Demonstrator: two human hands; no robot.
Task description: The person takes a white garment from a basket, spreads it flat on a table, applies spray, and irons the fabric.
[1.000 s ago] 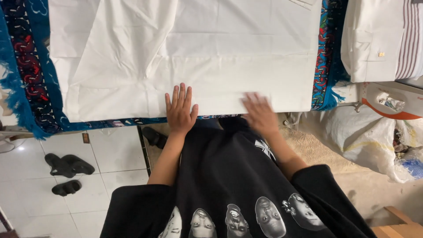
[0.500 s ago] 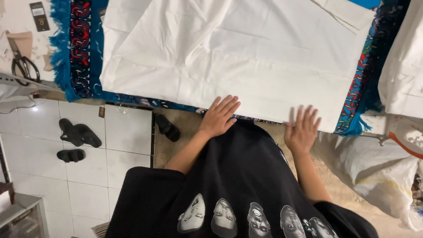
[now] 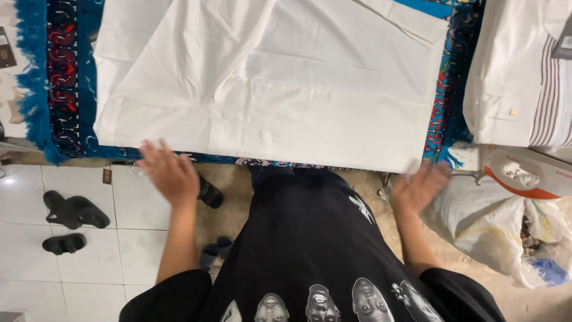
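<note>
White cloth (image 3: 268, 83) spread flat on the worktop at 12 o'clock – left hand (image 3: 168, 173) at 9, right hand (image 3: 419, 188) at 3, both blurred, fingers spread, empty, just beside its near edge

Both hands are smeared by motion blur: the left hand (image 3: 168, 172) at eight o'clock and the right hand (image 3: 419, 186) at four o'clock, fingers indistinct. The white cloth (image 3: 268, 83) is cut off at twelve o'clock. The folded shirt (image 3: 518, 71) and iron (image 3: 524, 173) are cropped at three o'clock.
</note>
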